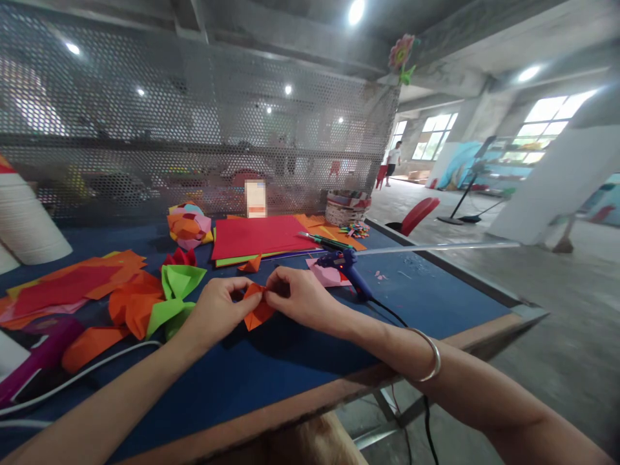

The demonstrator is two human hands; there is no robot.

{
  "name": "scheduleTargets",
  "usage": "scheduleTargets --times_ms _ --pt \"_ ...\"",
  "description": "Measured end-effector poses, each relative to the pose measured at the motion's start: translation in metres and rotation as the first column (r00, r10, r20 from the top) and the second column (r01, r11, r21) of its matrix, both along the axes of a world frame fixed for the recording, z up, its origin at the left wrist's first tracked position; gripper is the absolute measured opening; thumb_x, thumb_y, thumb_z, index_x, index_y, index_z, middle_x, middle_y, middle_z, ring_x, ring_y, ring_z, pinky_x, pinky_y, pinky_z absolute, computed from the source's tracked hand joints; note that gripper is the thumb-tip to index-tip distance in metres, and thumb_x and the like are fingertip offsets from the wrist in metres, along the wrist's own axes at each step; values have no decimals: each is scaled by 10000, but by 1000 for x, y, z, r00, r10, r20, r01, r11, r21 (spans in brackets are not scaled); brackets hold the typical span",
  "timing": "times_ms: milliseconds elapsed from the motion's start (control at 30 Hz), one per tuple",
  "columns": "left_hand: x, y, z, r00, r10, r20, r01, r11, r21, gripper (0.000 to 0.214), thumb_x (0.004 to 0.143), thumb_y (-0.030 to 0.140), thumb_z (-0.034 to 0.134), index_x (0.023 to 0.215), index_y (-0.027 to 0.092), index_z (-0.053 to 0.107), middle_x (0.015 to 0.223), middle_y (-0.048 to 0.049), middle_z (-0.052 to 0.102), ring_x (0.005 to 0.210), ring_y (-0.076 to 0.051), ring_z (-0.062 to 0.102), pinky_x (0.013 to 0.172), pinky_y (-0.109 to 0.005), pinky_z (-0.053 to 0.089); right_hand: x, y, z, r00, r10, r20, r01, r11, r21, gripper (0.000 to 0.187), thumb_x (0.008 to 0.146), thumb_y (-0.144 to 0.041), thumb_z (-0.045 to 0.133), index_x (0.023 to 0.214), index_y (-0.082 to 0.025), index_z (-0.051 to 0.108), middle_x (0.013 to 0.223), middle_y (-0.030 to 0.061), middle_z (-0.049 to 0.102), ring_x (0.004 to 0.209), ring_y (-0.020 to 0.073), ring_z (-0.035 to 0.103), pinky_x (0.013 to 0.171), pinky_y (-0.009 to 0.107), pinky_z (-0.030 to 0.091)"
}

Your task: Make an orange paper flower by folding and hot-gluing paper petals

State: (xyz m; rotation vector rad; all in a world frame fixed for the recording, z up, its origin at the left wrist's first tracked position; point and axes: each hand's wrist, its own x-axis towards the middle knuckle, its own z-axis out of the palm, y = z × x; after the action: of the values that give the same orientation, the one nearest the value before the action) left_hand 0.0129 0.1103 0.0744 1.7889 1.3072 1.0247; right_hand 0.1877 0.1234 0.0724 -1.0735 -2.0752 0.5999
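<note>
Between my two hands is a small piece of folded orange paper [258, 314], held just above the blue table top. The thumb and fingers of my left hand [223, 305] pinch its left side. My right hand [300, 298], with a bangle on the wrist, pinches its upper right edge. Just beyond my hands lies another folded orange piece [252, 263]. To the right, a blue glue gun [349, 270] rests on pink paper [325, 274]. Left of my left hand are folded green paper [181, 282] and folded orange paper [140, 302] shapes.
Red sheets [261, 237] are stacked at the back, with a utility knife [324, 241] on them. Behind stand a woven basket [346, 208] and a multicoloured paper ball [188, 226]. White cups [29, 219] and a purple tool [46, 361] are left. A person [394, 161] is far off.
</note>
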Motion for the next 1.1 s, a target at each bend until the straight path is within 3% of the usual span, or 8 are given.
scheduleTargets --times_ms 167,367,633,800,867,1000,1100 --pt "-1 1 -1 997 -17 -75 19 999 38 212 721 333 629 772 172 757 717 -28 742 679 -211 660 626 -263 483 0 -1 0 1000 8 9 -8 1000 13 59 751 -133 587 779 -157 632 679 -16 628 616 95 545 592 210 389" --pt "0 -2 0 968 91 -233 -32 969 246 194 767 304 601 847 193 739 866 -42 762 762 -217 674 645 -267 458 0 -1 1 999 4 50 -5 1000 26 68 742 -109 586 761 -155 632 680 -3 643 611 101 553 587 212 390" --pt "1 -6 5 938 139 -317 -10 926 377 159 775 278 572 693 201 685 720 -24 726 628 -177 618 608 -265 406 -2 -6 1 994 -5 113 -1 999 45 83 760 -104 586 777 -155 649 689 9 661 611 108 566 586 218 379" --pt "0 -6 3 930 186 -318 -59 928 369 175 763 284 545 667 201 666 628 5 678 488 -133 501 528 -260 358 -3 -5 0 993 -10 117 0 997 82 79 790 -103 600 823 -144 658 721 14 665 629 102 559 593 215 368" --pt "-2 -3 2 931 217 -294 -103 927 361 188 777 307 543 704 202 680 620 13 669 476 -128 491 525 -258 360 -1 -2 0 997 20 77 -24 998 51 88 853 -182 588 886 -142 659 758 21 668 651 104 563 605 218 376" --pt "-7 6 -1 932 297 -207 -217 916 337 229 784 357 536 784 192 695 647 -10 676 545 -162 569 554 -272 404 1 0 1 998 41 38 -38 996 -77 376 950 -477 465 1030 -158 646 834 42 662 702 123 566 608 236 372" --pt "-9 11 -2 941 315 -123 -271 921 281 246 761 380 550 818 183 685 749 -47 716 670 -201 648 649 -294 474 1 -2 3 995 27 94 -18 995 -93 375 924 -496 504 900 -152 651 765 27 626 648 112 517 575 236 333"
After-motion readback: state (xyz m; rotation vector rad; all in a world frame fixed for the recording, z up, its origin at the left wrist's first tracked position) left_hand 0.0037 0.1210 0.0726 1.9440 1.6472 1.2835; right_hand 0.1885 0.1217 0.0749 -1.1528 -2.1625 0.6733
